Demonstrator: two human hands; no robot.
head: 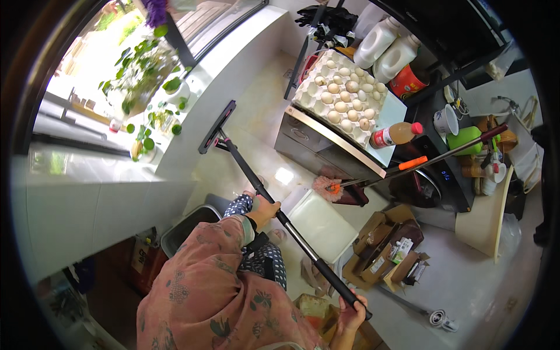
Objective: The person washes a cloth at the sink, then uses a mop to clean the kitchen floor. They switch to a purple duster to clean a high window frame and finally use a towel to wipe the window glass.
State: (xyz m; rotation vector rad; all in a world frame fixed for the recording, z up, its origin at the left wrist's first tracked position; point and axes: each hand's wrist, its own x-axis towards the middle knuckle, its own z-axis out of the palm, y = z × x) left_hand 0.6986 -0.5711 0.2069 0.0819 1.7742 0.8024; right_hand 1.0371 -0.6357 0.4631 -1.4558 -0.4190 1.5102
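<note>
A long floor mop or squeegee with a black and silver pole (pixel 307 248) runs diagonally across the view. My left hand (pixel 264 211) is wrapped around the middle of its pole. Near the pole's top end, my right hand (pixel 352 311) grips the black handle. The narrow black head (pixel 217 127) with pink parts lies over the pale tiled floor (pixel 258 109), close to the foot of the white window ledge wall (pixel 221 94). Whether the head touches the floor or the wall, I cannot tell. My feet show only partly below the pole.
A white lidded box (pixel 326 225) stands right of the pole, near open cardboard boxes (pixel 385 247). A dark bin (pixel 188 229) is at my left. Egg trays (pixel 315 98) and a bottle (pixel 396 134) top a cabinet. A pink duster (pixel 327 188) leans there. Potted plants (pixel 164 120) line the window.
</note>
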